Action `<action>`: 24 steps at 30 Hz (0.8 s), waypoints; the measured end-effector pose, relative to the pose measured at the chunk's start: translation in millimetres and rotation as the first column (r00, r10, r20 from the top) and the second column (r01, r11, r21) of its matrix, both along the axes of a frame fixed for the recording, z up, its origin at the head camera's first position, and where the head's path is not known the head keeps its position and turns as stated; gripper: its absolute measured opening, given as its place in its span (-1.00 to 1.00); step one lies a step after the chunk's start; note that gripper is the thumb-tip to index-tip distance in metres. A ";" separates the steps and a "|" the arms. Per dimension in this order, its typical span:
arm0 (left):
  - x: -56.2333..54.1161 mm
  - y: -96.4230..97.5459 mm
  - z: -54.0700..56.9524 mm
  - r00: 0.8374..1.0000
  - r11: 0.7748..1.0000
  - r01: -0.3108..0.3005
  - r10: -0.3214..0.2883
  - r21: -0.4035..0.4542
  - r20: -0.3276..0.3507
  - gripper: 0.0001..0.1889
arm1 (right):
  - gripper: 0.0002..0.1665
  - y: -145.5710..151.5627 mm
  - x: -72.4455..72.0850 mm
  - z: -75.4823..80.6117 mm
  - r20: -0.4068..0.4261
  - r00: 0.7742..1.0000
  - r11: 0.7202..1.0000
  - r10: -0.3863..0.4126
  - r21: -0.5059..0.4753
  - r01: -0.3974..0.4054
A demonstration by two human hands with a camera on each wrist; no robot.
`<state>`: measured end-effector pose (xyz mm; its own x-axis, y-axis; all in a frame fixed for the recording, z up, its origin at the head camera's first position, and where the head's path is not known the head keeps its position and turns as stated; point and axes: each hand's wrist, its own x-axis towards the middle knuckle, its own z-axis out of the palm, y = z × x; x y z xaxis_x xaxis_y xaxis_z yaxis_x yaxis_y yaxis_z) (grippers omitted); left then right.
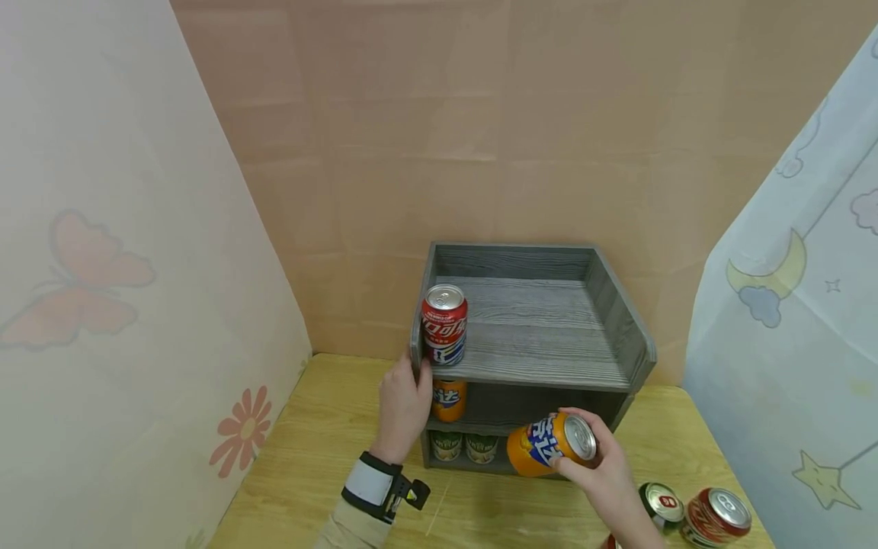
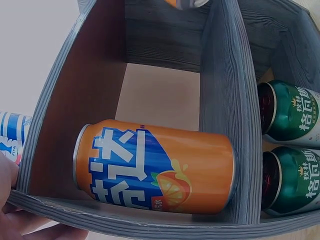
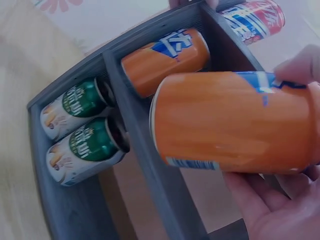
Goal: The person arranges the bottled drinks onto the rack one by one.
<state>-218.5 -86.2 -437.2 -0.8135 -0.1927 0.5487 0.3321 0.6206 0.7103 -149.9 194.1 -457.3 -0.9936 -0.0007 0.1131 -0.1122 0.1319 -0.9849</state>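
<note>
My right hand (image 1: 610, 465) holds an orange soda can (image 1: 538, 446) tilted in front of the grey wooden shelf (image 1: 542, 381), thumb on one side and fingers on the other. With my left hand (image 1: 405, 400) I grip the shelf's left side panel near the top board. A red cola can (image 1: 444, 328) stands upright on the top board, close to that hand. Beneath it, another orange soda can (image 2: 160, 167) stands in the left of the middle compartment. Two green-and-white cans (image 3: 77, 110) stand side by side in the bottom compartment.
On the wooden table (image 1: 295, 473) at the front right stand a green can (image 1: 661, 503) and a red can (image 1: 716, 518); part of another red can shows beside my right wrist. A brown backdrop (image 1: 480, 152) rises behind the shelf, with patterned sheets at both sides.
</note>
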 end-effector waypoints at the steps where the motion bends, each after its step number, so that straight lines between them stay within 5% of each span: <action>1: -0.1 -0.1 -0.2 1.000 1.000 0.000 0.000 0.001 0.000 -0.84 | -0.20 -0.2 -1.2 1.1 -0.017 1.000 1.000 0.017 0.000 -0.017; 14: -1.5 -0.9 -3.1 1.000 1.000 0.007 -0.007 -0.006 -0.003 -0.85 | -0.13 -18.3 -24.4 -1.8 -0.131 0.980 0.987 0.152 0.080 -0.142; 24: -2.3 -1.3 -3.2 1.000 1.000 0.000 0.000 -0.018 -0.015 -0.86 | -0.16 -33.2 -38.8 -9.5 -0.061 0.988 0.987 0.142 0.078 -0.137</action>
